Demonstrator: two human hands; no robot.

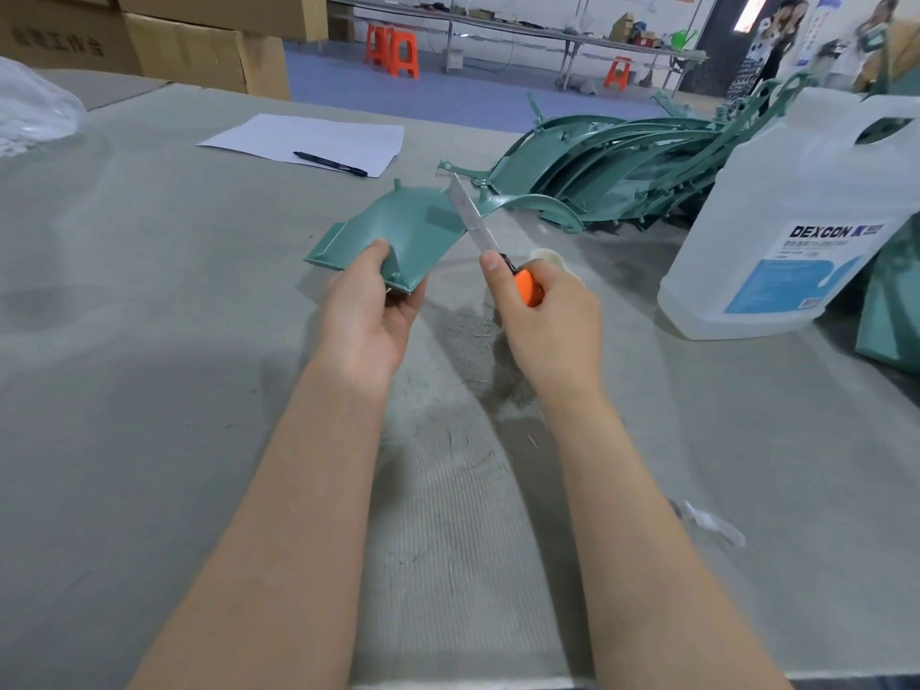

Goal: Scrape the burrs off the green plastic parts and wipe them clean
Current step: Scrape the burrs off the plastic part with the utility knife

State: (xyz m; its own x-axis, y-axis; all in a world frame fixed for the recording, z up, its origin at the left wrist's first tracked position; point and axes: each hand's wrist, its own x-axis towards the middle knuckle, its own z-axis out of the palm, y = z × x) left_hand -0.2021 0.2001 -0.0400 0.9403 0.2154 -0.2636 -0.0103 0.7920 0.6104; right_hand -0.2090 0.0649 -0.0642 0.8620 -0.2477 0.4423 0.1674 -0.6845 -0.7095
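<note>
Over grey felt table [149, 390], my left hand [371, 311] grips 1 green part [393, 231]; right hand [542, 311] clasps the knife [478, 226], blade on its edge. Scraping underway; next, steady strokes.

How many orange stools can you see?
3: two stools side by side on the blue floor at the far left, one stool farther right under the long table. More could be hidden.
</note>
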